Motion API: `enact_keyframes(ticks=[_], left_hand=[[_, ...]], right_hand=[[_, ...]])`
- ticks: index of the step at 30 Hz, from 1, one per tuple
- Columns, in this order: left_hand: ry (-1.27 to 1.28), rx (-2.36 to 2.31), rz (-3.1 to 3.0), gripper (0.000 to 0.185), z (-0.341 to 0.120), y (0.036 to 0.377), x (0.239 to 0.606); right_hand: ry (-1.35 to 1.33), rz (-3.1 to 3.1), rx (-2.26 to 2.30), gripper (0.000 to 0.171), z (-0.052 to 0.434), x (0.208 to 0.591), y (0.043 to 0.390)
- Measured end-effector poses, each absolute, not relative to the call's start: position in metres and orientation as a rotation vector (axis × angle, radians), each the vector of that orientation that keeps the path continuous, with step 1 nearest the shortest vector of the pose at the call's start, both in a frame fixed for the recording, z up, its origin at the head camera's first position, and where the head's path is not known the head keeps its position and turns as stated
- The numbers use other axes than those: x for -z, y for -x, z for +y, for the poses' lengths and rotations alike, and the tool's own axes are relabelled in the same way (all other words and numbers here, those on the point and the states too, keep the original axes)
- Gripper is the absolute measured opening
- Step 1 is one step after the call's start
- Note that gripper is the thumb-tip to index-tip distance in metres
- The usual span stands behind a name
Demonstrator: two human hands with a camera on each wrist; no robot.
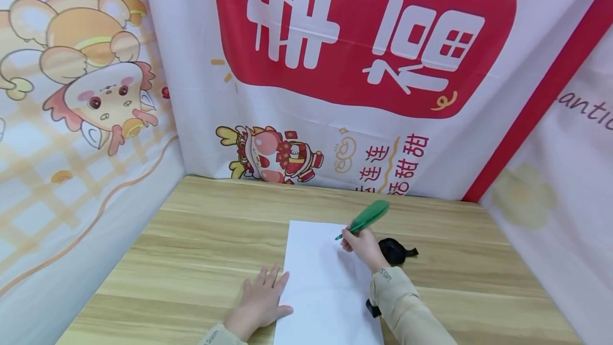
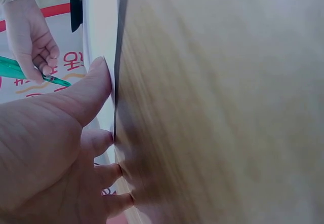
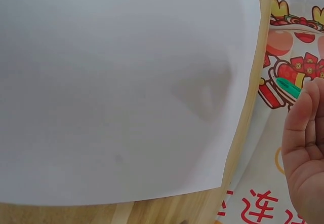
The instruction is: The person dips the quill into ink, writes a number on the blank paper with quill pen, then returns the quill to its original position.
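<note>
Right now the right hand (image 1: 365, 247) pinches a green feather pen (image 1: 365, 218) between thumb and curled fingers, the plume slanting up toward one o'clock and the tip aimed toward eight o'clock, hovering over the upper right part of a white sheet of paper (image 1: 316, 281); whether the tip touches the sheet cannot be told. From the left wrist view the same grip shows clearly, fingers (image 2: 48, 57) folded round the green shaft (image 2: 30, 72) near its point. The left hand (image 1: 261, 302) lies flat at the paper's nine o'clock edge, fingers straight and spread, grasping nothing; up close, its thumb (image 2: 91, 89) and fingertips sit right along the sheet's border on the wooden table (image 1: 201, 238). The paper lies lengthwise away from the person, near the middle of the table. Just behind the right hand, at its three o'clock, sits a small black object (image 1: 396, 252), partly hidden by the wrist. A beige sleeve (image 1: 407, 307) covers the right forearm. Printed cloth with cartoon figures and a red banner (image 1: 364, 36) walls the table at twelve o'clock
</note>
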State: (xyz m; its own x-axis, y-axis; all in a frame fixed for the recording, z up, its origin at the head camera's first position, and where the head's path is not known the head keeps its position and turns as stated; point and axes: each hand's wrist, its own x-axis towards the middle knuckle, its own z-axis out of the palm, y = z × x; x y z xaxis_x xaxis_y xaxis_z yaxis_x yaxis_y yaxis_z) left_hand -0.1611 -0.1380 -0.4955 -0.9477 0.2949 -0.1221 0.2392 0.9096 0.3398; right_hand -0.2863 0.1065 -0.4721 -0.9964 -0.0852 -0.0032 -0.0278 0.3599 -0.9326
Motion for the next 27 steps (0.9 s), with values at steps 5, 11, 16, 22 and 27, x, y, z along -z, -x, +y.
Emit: enact_keyframes(ticks=[5, 11, 16, 22, 27], left_hand=[[-0.410, -0.487, 2.902, 0.075, -0.138, 0.160, 0.494], [-0.425, -0.478, 2.916, 0.075, -0.138, 0.159, 0.492], [-0.435, -0.480, 2.922, 0.074, -0.138, 0.158, 0.491], [-0.430, -0.470, 2.925, 0.074, -0.138, 0.159, 0.490], [-0.420, -0.470, 2.922, 0.074, -0.137, 0.158, 0.488]], right_hand=[[0.129, 2.530, 1.760, 0.006, 0.106, 0.476, 0.289], [0.138, 2.537, 1.747, 0.007, 0.105, 0.478, 0.290], [0.140, 2.546, 1.739, 0.006, 0.104, 0.479, 0.291], [0.140, 2.550, 1.734, 0.006, 0.102, 0.481, 0.293], [0.136, 2.559, 1.721, 0.006, 0.100, 0.483, 0.295]])
